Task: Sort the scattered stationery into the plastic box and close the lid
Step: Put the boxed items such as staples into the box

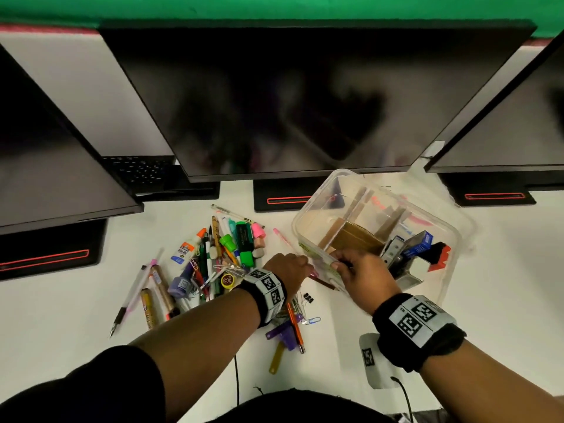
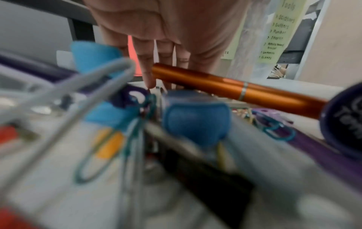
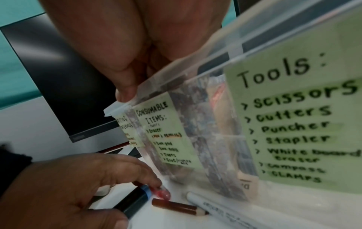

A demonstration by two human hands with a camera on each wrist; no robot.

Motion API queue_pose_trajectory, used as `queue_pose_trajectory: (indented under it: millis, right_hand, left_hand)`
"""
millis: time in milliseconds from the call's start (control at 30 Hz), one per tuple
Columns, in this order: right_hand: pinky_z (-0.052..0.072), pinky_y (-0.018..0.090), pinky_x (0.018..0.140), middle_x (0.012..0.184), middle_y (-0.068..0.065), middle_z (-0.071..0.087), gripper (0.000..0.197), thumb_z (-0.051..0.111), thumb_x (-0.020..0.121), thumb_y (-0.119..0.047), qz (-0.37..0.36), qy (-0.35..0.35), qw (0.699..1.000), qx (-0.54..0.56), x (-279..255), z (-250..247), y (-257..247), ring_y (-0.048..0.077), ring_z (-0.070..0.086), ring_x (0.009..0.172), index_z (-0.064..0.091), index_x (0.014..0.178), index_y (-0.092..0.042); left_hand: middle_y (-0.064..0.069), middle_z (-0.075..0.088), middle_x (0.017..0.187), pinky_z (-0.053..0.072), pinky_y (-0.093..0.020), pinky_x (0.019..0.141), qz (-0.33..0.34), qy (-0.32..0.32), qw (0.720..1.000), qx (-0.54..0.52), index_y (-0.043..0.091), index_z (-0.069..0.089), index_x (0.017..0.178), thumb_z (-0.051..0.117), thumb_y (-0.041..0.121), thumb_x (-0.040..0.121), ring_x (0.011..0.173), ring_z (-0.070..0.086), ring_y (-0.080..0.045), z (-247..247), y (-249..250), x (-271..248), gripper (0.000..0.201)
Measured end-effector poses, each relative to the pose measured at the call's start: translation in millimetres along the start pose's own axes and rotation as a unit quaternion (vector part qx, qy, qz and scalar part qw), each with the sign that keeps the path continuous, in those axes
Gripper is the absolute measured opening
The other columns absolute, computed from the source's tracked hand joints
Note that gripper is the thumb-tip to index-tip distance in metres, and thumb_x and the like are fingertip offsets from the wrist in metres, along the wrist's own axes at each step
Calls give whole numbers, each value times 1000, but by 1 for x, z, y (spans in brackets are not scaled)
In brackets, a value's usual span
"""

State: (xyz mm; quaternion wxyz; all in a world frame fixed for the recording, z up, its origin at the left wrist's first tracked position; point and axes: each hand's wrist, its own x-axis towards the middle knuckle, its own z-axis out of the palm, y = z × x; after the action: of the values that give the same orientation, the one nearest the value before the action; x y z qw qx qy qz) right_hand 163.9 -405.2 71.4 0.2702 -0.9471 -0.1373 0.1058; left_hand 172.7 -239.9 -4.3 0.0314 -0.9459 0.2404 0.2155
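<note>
Three dark monitors (image 1: 293, 99) stand along the back of the white desk (image 1: 503, 270), and in front of the middle one the clear plastic box (image 1: 451, 233) sits lidless and tipped, its near wall lifted toward the person, with cardboard dividers (image 1: 351, 236) inside and a stapler and other tools in its right compartment. Green paper labels (image 3: 299, 117) on the near wall read "Tools" and "Consumable Items". Left of the box lies the scattered stationery (image 1: 219, 257): pens, highlighters, erasers, a glue bottle and paper clips in a loose heap. Both forearms reach forward from the bottom of the head view, each wearing a black wristband with printed markers. The right hand (image 1: 363, 270) is at the box's near rim, thumb on the outer edge and fingers curled over it, gripping the wall. The left hand (image 1: 288, 267) lies palm down just left of the box, its fingertips (image 3: 154, 181) bent onto a black marker (image 3: 133, 204) with a blue band and pink end, which it pinches against the desk. A short brown pencil (image 3: 180, 208) and a white pen (image 3: 217, 209) lie beside it at the foot of the box. An orange pen (image 1: 294, 328) lies under the left wrist among paper clips (image 2: 109, 142).
</note>
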Motion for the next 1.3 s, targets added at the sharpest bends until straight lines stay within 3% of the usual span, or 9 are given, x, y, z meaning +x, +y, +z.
queue_pose_trajectory:
  millis: [200,300,433,600,767,867,1067,1167,1300]
  right_hand:
    - [40,22,67,93,10,72,18,56,91,-16,8,3,1000,4,3,3,-4,25,64,80,69,103,-10]
    - [45,25,72,95,12,72,19,57,90,-15,16,16,1000,9,5,3,-7,29,65,86,69,104,-8]
    - [49,30,78,98,13,72,22,56,91,-15,31,21,999,12,5,4,-11,29,65,89,67,108,-8]
    - [48,30,74,94,12,71,20,56,91,-21,67,25,997,-5,6,6,-13,29,63,87,66,103,-9]
    - [36,25,69,81,7,63,16,56,91,-22,89,28,996,-13,5,8,-18,27,59,79,67,95,-11]
    - [37,26,70,80,7,62,15,57,91,-22,101,41,994,-8,2,10,-21,23,55,76,67,93,-11]
    - [39,27,70,80,9,65,14,59,89,-20,103,46,994,-3,-4,12,-27,25,57,76,67,91,-9]
    - [39,27,71,81,8,65,14,59,89,-21,122,42,992,6,1,8,-27,24,57,77,68,92,-9]
    - [38,27,71,80,4,62,12,60,89,-21,127,34,991,2,3,5,-27,21,55,78,67,90,-11]
  left_hand:
    - [-5,54,128,41,-43,94,-14,8,999,37,15,49,129,49,21,92,119,48,-27,2,-25,-13,38]
    - [-3,46,142,35,-41,109,-26,43,998,-30,20,45,136,44,24,95,131,40,-24,-1,-36,-23,42]
    - [1,49,139,32,-34,111,-84,103,982,-138,21,51,132,44,20,95,131,39,-20,-14,-62,-52,38]
    - [-6,54,129,38,-31,103,-188,58,969,-149,22,59,122,47,20,93,123,47,-24,-12,-120,-96,31]
    - [-8,61,119,45,-31,94,-266,15,954,-136,18,63,112,50,18,90,112,56,-27,0,-150,-131,25]
    - [-8,64,116,47,-32,92,-291,-2,942,-169,14,63,109,56,25,89,109,58,-27,13,-151,-140,24]
    - [-8,61,111,46,-32,79,-312,-22,916,-249,14,46,116,69,37,79,95,58,-26,35,-133,-147,49]
    - [-11,61,112,47,-33,81,-308,-16,917,-255,12,42,121,71,33,78,100,60,-29,38,-131,-145,56]
    - [-12,61,104,43,-31,73,-333,22,895,-295,13,43,115,68,25,79,85,53,-27,27,-136,-149,46]
